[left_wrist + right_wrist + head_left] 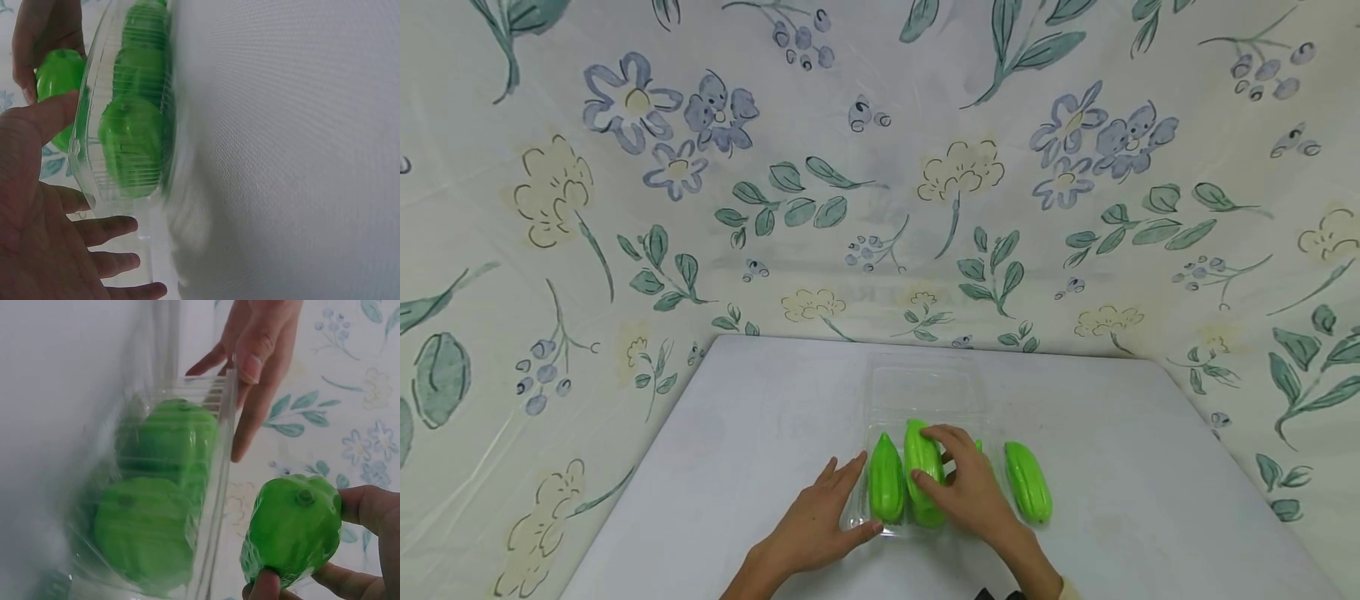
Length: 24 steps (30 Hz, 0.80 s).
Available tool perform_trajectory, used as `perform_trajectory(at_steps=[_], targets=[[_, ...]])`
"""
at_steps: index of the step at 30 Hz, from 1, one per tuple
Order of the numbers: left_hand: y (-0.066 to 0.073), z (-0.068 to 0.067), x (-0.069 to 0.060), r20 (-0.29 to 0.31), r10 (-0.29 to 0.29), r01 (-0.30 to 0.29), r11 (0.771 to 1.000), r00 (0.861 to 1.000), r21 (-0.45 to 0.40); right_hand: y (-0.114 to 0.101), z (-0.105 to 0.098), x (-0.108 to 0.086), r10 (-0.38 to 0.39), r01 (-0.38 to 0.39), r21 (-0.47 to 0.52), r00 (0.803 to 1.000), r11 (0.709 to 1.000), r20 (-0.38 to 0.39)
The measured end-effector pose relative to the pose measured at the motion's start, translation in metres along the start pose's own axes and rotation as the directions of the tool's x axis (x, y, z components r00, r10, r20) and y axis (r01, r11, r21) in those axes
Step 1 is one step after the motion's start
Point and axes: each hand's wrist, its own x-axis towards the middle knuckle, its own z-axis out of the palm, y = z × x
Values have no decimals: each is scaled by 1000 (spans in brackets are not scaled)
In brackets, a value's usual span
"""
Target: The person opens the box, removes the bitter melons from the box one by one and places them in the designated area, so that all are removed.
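Glossy bright-green ridged gourd (922,475), stem nub at one end, is held in right grip (976,492) above clear tray (215,500), left grip (820,517) spread at its edge, on white counter (752,425) backed by floral cloth (910,233).

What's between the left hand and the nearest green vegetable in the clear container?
The container's clear ribbed wall stands between the left hand and that green vegetable; left wrist view.
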Motion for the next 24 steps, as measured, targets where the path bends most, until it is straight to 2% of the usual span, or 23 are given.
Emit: perform_trajectory(at_steps=[8,16,24], targets=[[0,1,0,11,-23,23,1000,1000,1,1,-14,2,6,-7,-21,999,1000,-49],[0,1,-1,7,-19,19,1000,1000,5,5,-34,-1,13,-14,-9,996,1000,-89],[1,0,-2,5,-13,13,1000,1000,-6,15,-55,-2,23,-32,-65,991,997,-130]])
